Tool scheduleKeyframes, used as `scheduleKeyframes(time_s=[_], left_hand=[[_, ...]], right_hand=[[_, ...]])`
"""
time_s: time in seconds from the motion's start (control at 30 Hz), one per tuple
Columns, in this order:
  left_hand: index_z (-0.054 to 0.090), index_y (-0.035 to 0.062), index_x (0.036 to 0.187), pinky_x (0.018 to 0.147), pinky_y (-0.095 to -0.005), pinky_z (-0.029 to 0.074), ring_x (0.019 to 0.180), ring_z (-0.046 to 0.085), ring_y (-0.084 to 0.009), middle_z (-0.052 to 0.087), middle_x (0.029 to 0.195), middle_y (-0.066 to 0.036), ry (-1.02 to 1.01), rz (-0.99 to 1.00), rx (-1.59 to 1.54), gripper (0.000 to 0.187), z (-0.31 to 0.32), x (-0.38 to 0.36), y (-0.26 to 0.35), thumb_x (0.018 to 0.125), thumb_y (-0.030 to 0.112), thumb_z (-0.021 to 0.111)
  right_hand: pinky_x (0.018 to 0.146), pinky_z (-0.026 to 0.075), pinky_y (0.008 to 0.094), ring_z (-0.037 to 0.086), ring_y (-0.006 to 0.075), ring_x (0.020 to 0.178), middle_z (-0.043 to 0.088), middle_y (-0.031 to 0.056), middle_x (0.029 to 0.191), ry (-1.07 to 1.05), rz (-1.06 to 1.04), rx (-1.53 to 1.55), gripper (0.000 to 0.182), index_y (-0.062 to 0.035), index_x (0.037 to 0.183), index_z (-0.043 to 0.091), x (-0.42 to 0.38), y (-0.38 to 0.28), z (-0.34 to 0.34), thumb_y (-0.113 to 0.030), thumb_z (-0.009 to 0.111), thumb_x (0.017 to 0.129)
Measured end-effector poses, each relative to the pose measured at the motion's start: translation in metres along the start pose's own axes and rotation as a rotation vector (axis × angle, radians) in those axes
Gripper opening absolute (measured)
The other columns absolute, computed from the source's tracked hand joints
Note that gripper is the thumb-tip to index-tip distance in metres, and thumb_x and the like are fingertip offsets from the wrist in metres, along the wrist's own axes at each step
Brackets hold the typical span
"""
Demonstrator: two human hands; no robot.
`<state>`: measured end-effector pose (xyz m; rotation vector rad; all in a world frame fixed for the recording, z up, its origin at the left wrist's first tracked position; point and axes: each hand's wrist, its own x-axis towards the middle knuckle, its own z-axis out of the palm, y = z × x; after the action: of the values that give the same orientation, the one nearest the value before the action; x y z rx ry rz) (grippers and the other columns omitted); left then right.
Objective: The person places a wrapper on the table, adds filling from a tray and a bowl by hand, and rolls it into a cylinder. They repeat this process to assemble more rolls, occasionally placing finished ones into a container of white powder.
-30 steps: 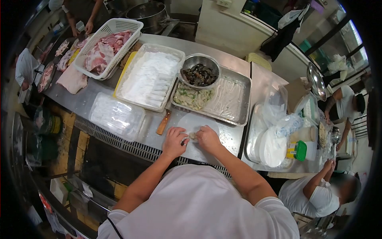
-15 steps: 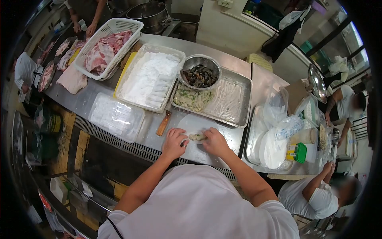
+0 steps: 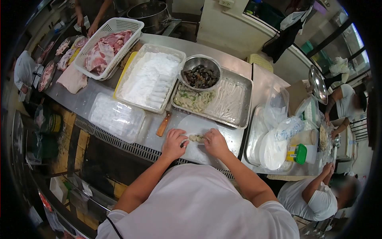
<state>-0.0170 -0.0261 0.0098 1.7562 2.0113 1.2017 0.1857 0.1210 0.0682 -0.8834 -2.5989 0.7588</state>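
A strip of pale filling [image 3: 196, 138] with green bits lies on a thin white round wrapper [image 3: 195, 150] on the steel counter. My right hand [image 3: 216, 143] pinches the right end of the filling. At the left end, my left hand [image 3: 173, 144] has its fingers curled by the wrapper's edge; what they hold, if anything, is hidden. Just beyond, a metal tray [image 3: 247, 104] holds more filling [image 3: 193, 98] and a pale smeared layer. A bowl [image 3: 217, 63] of dark pieces rests on that tray. A wooden-handled tool [image 3: 163, 124] lies left of the wrapper.
A plastic tray [image 3: 175, 51] holds white powder and several white rolls [image 3: 160, 89]. A lidded clear container [image 3: 117, 117] lies at left, a white basket [image 3: 137, 24] of raw meat behind. Plastic bags [image 3: 288, 125] and a green-lidded tub [image 3: 301, 153] stand at right. Other people work at both sides.
My right hand has shifted very slightly along the filling, and more of the strip shows. My left hand stays in place. A co-worker's hands at the far left have moved.
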Motion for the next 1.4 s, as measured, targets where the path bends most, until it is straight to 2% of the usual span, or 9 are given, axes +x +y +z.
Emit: scheduleKeyframes(time_s=[0.1,0.2,0.37,0.5,0.7,0.8,1.0,1.3,1.4], left_hand=[[0.074,0.0048,0.107,0.119,-0.0557,0.042,0.129,0.061,-0.0378,0.068,0.131,-0.014,-0.009,-0.029,-0.053,0.024,0.002,-0.001,-0.002,0.084,0.007,0.081],[0.073,0.0050,0.115,0.124,-0.0597,0.036,0.137,0.057,-0.0379,0.065,0.139,-0.015,-0.036,-0.042,0.032,0.030,-0.001,-0.004,-0.001,0.087,0.011,0.080],[0.070,0.0053,0.124,0.128,-0.0632,0.029,0.146,0.051,-0.0386,0.060,0.146,-0.017,-0.047,-0.092,0.097,0.036,-0.003,-0.006,0.003,0.091,0.017,0.078],[0.071,0.0050,0.123,0.128,-0.0631,0.030,0.146,0.052,-0.0397,0.061,0.144,-0.017,-0.031,-0.079,0.113,0.037,0.000,-0.005,0.001,0.090,0.017,0.078],[0.071,0.0053,0.123,0.127,-0.0623,0.031,0.146,0.052,-0.0383,0.063,0.143,-0.015,-0.029,-0.078,0.119,0.037,0.000,-0.007,-0.002,0.090,0.021,0.076],[0.071,0.0060,0.124,0.128,-0.0616,0.031,0.146,0.052,-0.0367,0.063,0.143,-0.014,-0.041,-0.090,0.119,0.037,0.001,-0.007,-0.003,0.090,0.023,0.075],[0.070,0.0081,0.123,0.128,-0.0603,0.032,0.145,0.053,-0.0356,0.064,0.142,-0.013,-0.033,-0.098,0.114,0.036,0.000,-0.006,-0.003,0.090,0.020,0.076],[0.070,0.0080,0.122,0.127,-0.0601,0.033,0.144,0.054,-0.0353,0.064,0.142,-0.013,-0.031,-0.089,0.110,0.035,-0.003,-0.003,0.000,0.089,0.020,0.077],[0.071,0.0073,0.122,0.128,-0.0602,0.032,0.144,0.054,-0.0356,0.065,0.142,-0.013,-0.030,-0.090,0.111,0.035,-0.002,-0.005,-0.001,0.090,0.020,0.077]], right_hand=[[0.088,0.060,0.0464,0.070,0.0404,0.096,0.072,0.0188,0.098,-0.179,0.080,-0.063,0.018,-0.0011,0.101,0.083,0.004,0.007,-0.005,-0.005,0.072,0.087],[0.089,0.061,0.0465,0.072,0.0385,0.097,0.074,0.0203,0.102,-0.062,0.121,0.060,0.029,-0.0026,0.110,0.084,0.017,0.009,-0.020,-0.003,0.069,0.085],[0.087,0.061,0.0404,0.078,0.0301,0.092,0.081,0.0196,0.103,0.111,0.315,0.281,0.029,-0.0008,0.115,0.083,0.093,-0.023,-0.091,-0.008,0.069,0.090],[0.092,0.062,0.0396,0.081,0.0304,0.099,0.082,0.0211,0.109,0.217,0.185,0.315,0.031,0.0001,0.117,0.083,0.177,0.001,-0.113,-0.013,0.071,0.090],[0.096,0.062,0.0464,0.079,0.0408,0.104,0.081,0.0258,0.109,-0.011,0.167,-0.035,0.036,0.0015,0.120,0.081,0.278,0.022,-0.091,-0.013,0.070,0.089],[0.096,0.062,0.0492,0.078,0.0427,0.105,0.081,0.0254,0.112,0.013,0.096,-0.269,0.030,-0.0007,0.116,0.082,0.304,0.031,-0.076,-0.010,0.069,0.090],[0.095,0.064,0.0472,0.079,0.0371,0.110,0.081,0.0213,0.114,-0.239,0.044,-0.745,0.020,-0.0048,0.108,0.083,0.330,0.032,-0.049,-0.009,0.068,0.096],[0.096,0.064,0.0478,0.075,0.0362,0.117,0.077,0.0209,0.124,-0.214,-0.019,-0.733,0.021,-0.0041,0.108,0.082,0.321,0.023,-0.051,-0.012,0.068,0.095],[0.094,0.063,0.0482,0.077,0.0377,0.108,0.079,0.0219,0.116,0.017,0.028,-0.528,0.019,-0.0037,0.105,0.081,0.311,0.016,-0.062,-0.013,0.069,0.092]])
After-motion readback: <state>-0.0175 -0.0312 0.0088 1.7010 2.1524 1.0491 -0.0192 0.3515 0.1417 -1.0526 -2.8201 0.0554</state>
